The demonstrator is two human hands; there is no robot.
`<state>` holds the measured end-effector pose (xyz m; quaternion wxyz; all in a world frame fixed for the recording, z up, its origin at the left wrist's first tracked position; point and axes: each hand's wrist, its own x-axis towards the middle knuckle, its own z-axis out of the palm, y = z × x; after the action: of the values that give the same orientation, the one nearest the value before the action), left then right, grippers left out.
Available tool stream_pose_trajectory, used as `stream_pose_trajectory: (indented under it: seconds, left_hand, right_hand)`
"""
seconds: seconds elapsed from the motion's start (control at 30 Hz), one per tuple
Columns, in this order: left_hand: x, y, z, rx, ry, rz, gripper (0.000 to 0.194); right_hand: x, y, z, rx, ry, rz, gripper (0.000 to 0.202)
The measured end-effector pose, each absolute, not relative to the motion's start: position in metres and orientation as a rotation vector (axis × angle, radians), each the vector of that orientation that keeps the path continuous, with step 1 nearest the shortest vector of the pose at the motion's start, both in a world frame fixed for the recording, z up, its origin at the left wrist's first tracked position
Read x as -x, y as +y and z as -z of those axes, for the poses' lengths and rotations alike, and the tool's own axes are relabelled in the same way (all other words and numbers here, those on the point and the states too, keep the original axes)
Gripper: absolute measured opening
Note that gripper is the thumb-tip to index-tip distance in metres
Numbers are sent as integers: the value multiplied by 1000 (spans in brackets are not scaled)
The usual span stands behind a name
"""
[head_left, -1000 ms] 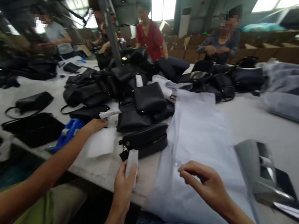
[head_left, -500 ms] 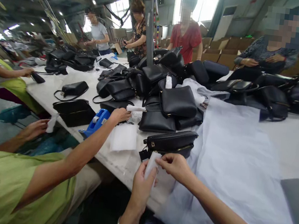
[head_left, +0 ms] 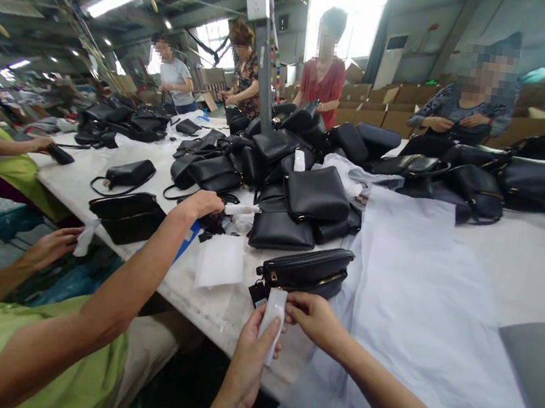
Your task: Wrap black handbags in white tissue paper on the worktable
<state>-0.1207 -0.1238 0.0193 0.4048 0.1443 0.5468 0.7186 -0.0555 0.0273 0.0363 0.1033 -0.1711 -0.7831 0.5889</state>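
My left hand (head_left: 247,346) is closed around a white, flat-folded foam strip (head_left: 277,300), the thumb lying along its front. At the strip's upper right edge, my right hand (head_left: 314,318) has its thumb and forefinger pinched together. Just beyond both hands lies a black zip bag (head_left: 311,270) with gold hardware, and a black tag (head_left: 256,293) hangs at its left end. Left of that bag is a stack of white foam sheets (head_left: 220,264). More black bags (head_left: 318,193) are heaped behind.
On my left, a co-worker in a green shirt (head_left: 60,350) reaches across a blue tape dispenser (head_left: 187,243) and holds a white piece in the other hand. White sheeting (head_left: 412,281) covers the table at right. A post (head_left: 267,71) rises behind the bags; several people stand beyond.
The strip in my left hand now stands more upright and faces me flatter. My right fingers stay at its edge. The co-worker's reaching arm has moved left, covering much of the blue dispenser.
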Motion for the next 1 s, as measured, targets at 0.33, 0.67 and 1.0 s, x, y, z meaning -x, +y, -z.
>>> stream_pose_trajectory:
  seconds: [0.33,0.67,1.0]
  left_hand:
    - [123,-121,-21,-409,1389,-1741,82]
    - [124,-124,-24,-401,1387,-1732,89]
    - [117,-113,-25,-395,1549,-1779,94]
  right_hand:
    - [71,20,-28,511,-2175,-1843,22]
    - [65,18,-26,607,-2166,-1816,21]
    - [75,-3,-37,753,-1941,-2078,51]
